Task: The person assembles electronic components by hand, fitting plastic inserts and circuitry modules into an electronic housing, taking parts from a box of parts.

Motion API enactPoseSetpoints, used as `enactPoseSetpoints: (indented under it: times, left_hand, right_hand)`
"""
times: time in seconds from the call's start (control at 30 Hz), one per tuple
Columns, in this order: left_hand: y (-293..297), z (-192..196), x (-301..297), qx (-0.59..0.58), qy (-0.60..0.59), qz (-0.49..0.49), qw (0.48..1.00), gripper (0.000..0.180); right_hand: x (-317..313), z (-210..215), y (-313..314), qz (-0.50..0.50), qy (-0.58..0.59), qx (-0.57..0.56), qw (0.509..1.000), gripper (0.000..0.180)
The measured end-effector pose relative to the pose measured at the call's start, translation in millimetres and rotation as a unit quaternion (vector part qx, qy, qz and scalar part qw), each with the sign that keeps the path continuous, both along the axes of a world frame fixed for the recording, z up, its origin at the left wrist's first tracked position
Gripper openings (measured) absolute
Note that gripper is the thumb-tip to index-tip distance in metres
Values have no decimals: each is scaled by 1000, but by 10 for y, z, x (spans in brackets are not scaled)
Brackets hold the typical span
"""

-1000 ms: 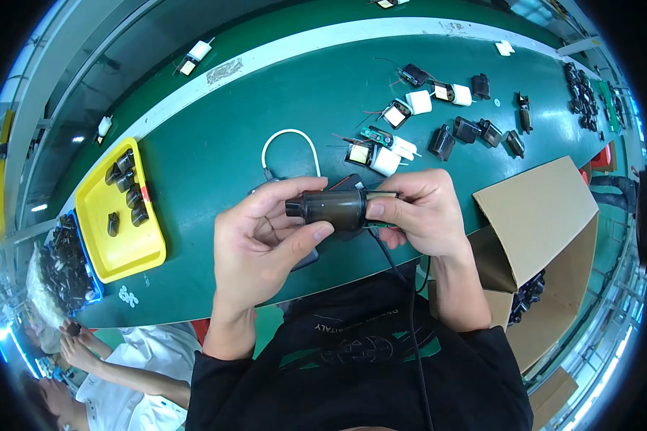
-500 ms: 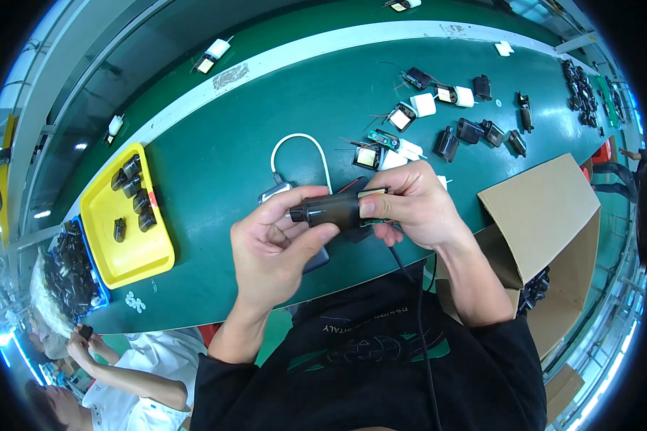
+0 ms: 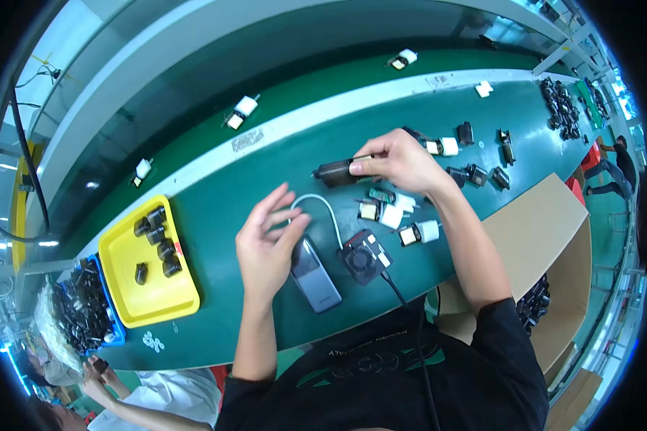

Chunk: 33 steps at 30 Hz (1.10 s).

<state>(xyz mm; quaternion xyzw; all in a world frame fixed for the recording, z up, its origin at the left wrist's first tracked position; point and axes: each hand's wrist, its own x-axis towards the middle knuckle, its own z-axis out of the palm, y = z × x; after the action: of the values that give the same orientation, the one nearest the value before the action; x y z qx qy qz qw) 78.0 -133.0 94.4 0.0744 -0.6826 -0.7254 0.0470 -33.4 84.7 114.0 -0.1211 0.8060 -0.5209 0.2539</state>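
Right now we've got the right hand (image 3: 402,159) pinched on one end of a dark cylinder part (image 3: 334,172), thumb and fingers closed on it, lifted above the green bench (image 3: 216,208). The free end sticks out to the left of the grip, probably so we can see it and keep it off the clutter.

Left hand (image 3: 266,248) is loose, fingers spread, holding nothing. It rests on the top end of a grey phone-like device (image 3: 315,276), fingertips just short of the white cable (image 3: 323,212) that loops up from there. Looks like it's steadying the device rather than gripping.

Below the right-hand grip: small white-and-black parts (image 3: 381,212) and (image 3: 418,233), close together, within easy reach. Just below those, a little black fan (image 3: 363,253) with a dark lead running back towards our body.

Beyond the grip, further right, more small dark parts (image 3: 474,172) lie scattered on the bench. Well off to the left of the left hand sits a yellow tray (image 3: 151,298) with a few black cylinders (image 3: 154,237) in it, likely the same kind as the one held. A cardboard box (image 3: 546,237) stands at the right bench edge.
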Motion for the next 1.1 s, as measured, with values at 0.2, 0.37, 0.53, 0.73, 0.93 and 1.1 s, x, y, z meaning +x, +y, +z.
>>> enactPoseSetpoints:
  times: [0.2, 0.37, 0.53, 0.73, 0.93, 1.1]
  left_hand:
    - [-487, -415, 467, -135, -70, 137, 979, 18]
    - [-1052, -563, 711, -299, -70, 294, 905, 14]
    - [-1719, -313, 623, -503, -63, 338, 793, 15]
    - [-2320, -390, 334, -581, -128, 307, 743, 29]
    - [-2436, -431, 111, -508, -288, 273, 764, 47]
    - [-2324, -422, 297, -597, -71, 333, 727, 42]
  right_hand:
    - [-1152, -321, 217, 100, -48, 156, 981, 30]
    - [-2125, -478, 842, -191, 221, 529, 797, 41]
    - [-2698, -737, 1193, -253, 142, 556, 779, 66]
    - [-2988, -1036, 1353, -277, 205, 447, 826, 60]
    - [-2292, -675, 1093, -329, 222, -21, 918, 36]
    - [-869, 181, 379, -207, 243, -80, 944, 42]
